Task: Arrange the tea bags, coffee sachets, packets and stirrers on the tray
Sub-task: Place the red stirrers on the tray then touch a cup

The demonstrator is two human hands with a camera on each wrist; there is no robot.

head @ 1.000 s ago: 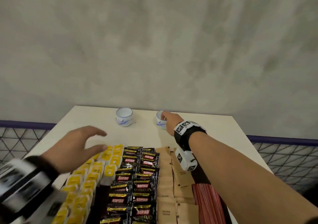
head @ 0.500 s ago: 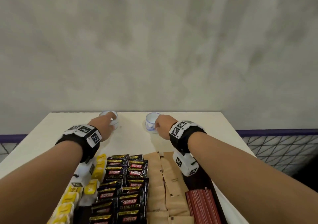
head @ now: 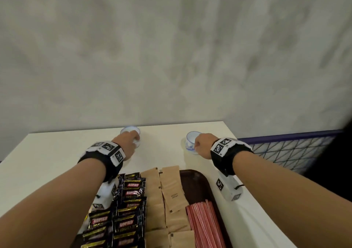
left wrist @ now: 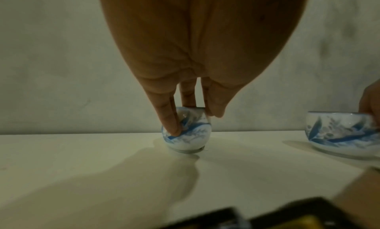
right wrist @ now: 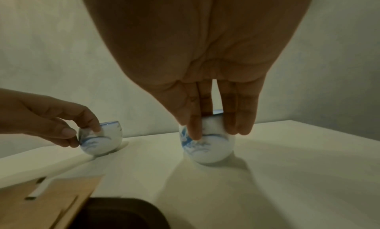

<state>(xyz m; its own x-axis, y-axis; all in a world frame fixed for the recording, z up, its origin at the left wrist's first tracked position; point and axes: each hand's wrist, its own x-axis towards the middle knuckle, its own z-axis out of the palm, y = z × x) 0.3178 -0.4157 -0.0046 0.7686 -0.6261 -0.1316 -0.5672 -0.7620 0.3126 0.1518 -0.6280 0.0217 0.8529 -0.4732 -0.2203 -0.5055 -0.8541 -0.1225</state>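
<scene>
Two small white cups with blue painting stand on the white table [head: 57,158] beyond the tray. My left hand [head: 133,141] grips the left cup [head: 131,130] from above, thumb and fingers on its sides [left wrist: 194,122]. My right hand [head: 198,145] grips the right cup [head: 190,140] the same way [right wrist: 218,133]. On the dark brown tray [head: 198,181] lie rows of black coffee sachets [head: 131,200], brown sugar packets [head: 171,190] and red stirrers [head: 203,223]. My left forearm hides the tray's left side.
The grey wall rises right behind the table's far edge. A blue-railed mesh fence [head: 289,152] stands to the right of the table. The right cup [left wrist: 341,135] also shows in the left wrist view, the left cup [right wrist: 102,141] in the right wrist view.
My left hand has left the yellow tea bags, reached forward and taken hold of the left cup. My right hand has kept its hold on the right cup.
</scene>
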